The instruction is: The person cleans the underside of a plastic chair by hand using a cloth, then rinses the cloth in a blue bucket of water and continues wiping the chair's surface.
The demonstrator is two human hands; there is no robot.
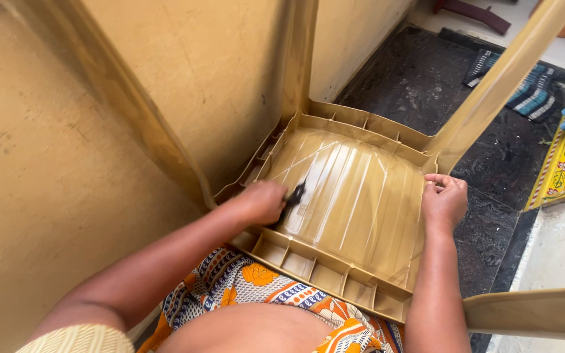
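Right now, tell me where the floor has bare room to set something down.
Bare dark floor lies between the wall and the striped mat, beyond the upturned chair. Pale floor is free below the patterned border. It is crowded near the body: left hand with a dark tool, right hand on the chair's edge.

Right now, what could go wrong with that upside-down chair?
The chair lies tipped over with only the right hand gripping its rim, so it might slide on the smooth dark floor. The left hand presses a small dark tool against the seat's underside; it could slip and scrape the fingers. The legs stick up and might bump someone.
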